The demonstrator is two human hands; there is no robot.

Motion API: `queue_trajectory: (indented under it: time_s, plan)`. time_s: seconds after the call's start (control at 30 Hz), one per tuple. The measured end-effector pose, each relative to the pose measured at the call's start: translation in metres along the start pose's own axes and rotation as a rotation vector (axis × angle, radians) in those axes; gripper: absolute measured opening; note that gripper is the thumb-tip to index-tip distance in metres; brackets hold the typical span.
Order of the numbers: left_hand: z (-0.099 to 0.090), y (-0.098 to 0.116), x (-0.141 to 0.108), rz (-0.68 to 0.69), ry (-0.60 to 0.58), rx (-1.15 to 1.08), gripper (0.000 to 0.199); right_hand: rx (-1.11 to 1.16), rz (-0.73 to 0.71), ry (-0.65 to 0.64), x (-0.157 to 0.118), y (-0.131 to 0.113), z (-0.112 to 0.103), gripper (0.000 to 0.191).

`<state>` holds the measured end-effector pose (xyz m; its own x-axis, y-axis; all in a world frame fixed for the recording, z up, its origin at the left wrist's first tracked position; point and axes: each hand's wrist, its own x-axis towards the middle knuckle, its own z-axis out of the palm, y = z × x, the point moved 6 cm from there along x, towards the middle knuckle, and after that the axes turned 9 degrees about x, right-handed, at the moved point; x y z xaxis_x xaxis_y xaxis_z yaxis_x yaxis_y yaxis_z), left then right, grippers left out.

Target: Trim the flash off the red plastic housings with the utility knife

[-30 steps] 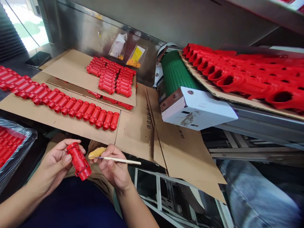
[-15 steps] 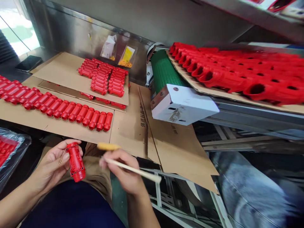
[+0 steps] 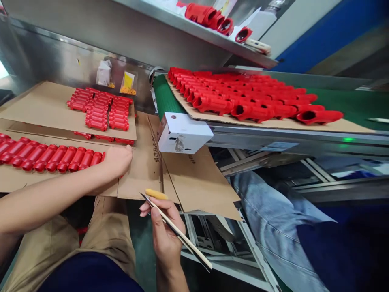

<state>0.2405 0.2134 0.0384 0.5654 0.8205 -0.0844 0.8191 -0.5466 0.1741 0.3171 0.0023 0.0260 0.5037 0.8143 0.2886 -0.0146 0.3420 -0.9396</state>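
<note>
My left hand [image 3: 118, 161] is closed at the right end of a row of red plastic cylinders [image 3: 50, 157] lying side by side on cardboard [image 3: 136, 178]. Its fingertips are hidden; a sliver of red shows beneath it, where it grips a red plastic cylinder. Nearer to me, my right hand [image 3: 165, 229] is closed around a slim pointed tool [image 3: 185, 239], pale along one side and dark along the other, with a dark tip. Yellow finger cot [image 3: 156, 194] covers one finger of that hand.
Stacked cardboard sheets [image 3: 39, 101] carry more red parts. At right, a green conveyor [image 3: 165, 95] with a white end bracket [image 3: 185, 134] bears a board of red tubes [image 3: 243, 97]. Small bags [image 3: 128, 83] lean at the back. Another person's jeans [image 3: 267, 219] are close on the right.
My left hand has carried the red cylinder from over my lap forward to the row's end. My right hand still has the pointed tool, now tip up-left. The view has turned right.
</note>
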Motion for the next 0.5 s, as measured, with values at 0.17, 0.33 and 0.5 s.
queue_trajectory:
  time_s: [0.17, 0.33, 0.5]
  plan:
    - [-0.036, -0.064, 0.021, -0.057, 0.184, 0.099, 0.033, -0.023, 0.048, -0.012, 0.003, 0.015, -0.012, 0.015]
    - [-0.092, -0.176, 0.063, -0.236, 0.351, 0.171, 0.030, 0.042, 0.184, 0.033, 0.012, 0.035, -0.004, 0.019]
    - [-0.097, -0.218, 0.067, -0.230, 0.395, 0.028, 0.040, -0.002, 0.252, -0.042, 0.024, 0.032, 0.012, 0.023]
